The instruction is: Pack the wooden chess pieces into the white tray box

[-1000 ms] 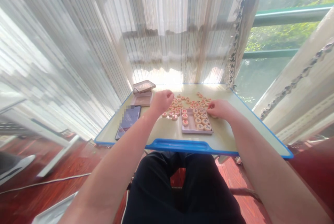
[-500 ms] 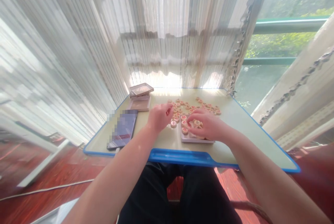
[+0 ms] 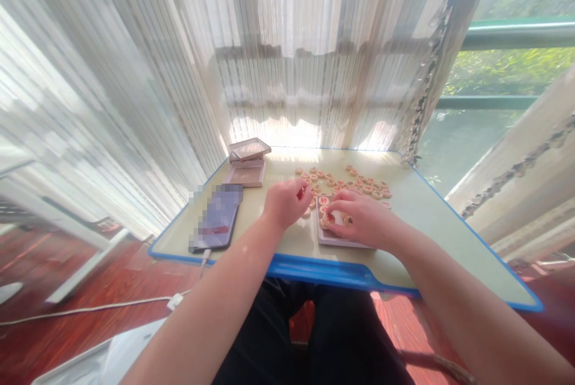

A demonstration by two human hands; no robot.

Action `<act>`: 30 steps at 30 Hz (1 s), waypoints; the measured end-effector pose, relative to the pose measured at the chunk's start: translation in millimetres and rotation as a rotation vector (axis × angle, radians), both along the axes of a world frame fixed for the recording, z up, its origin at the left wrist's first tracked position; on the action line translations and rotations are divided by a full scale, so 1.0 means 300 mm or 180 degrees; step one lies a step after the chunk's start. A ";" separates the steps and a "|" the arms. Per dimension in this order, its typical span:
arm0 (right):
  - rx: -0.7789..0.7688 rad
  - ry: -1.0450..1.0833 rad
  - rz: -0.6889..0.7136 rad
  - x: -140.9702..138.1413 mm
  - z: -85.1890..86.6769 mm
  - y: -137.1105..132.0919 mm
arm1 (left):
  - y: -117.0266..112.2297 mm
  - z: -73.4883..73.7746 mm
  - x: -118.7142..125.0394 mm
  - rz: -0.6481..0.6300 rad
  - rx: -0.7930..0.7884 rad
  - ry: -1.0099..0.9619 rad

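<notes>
A shallow pale box (image 3: 345, 242) with several round Chinese chess pieces in it lies near the table's front edge. My right hand (image 3: 366, 217) reaches over it, thumb and fingertips closed on a Chinese chess piece (image 3: 326, 223) at the box's left side. Under that palm another piece (image 3: 347, 220) shows partly. My left hand (image 3: 287, 202) hovers beside the box's left edge with its fingers curled closed; what they hold, if anything, is hidden. Behind both hands, many loose chess pieces (image 3: 331, 182) are scattered on the table, some covered by the hands.
A tablet (image 3: 218, 217) with a white cable lies on the table's left. Beyond it are an open shallow box (image 3: 245, 173) and a lid-like tray (image 3: 250, 148) leaning on top. The table (image 3: 440, 241) has a blue rim; a curtain (image 3: 287, 61) hangs behind.
The view has turned slightly left, so the table appears further right. My right fingertips have closed on a piece at the box's left side. My left hand stays curled beside the box.
</notes>
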State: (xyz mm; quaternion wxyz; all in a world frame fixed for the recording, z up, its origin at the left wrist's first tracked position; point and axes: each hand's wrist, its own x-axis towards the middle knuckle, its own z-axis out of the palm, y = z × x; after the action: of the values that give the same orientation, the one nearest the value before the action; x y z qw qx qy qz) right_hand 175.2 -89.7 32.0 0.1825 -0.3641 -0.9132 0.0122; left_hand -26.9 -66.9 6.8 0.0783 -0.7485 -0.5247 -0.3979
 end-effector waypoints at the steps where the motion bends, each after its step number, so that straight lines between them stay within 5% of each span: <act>1: 0.0013 0.0004 -0.0004 0.001 0.001 -0.001 | 0.000 0.000 -0.001 0.0038 -0.0041 -0.0035; 15: 0.0103 0.0045 0.0027 -0.007 -0.011 0.009 | -0.008 -0.001 0.034 -0.0124 -0.0005 -0.0859; 30: 0.0064 -0.0064 0.0037 -0.002 -0.003 0.005 | -0.012 0.009 0.023 -0.0192 0.0123 -0.0636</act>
State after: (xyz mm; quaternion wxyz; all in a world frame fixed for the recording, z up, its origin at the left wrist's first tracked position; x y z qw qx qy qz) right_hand 174.8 -88.1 31.0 0.1769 -0.3570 -0.9172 0.0005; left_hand -20.0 -70.4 9.5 0.0280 -0.7189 -0.4994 -0.4828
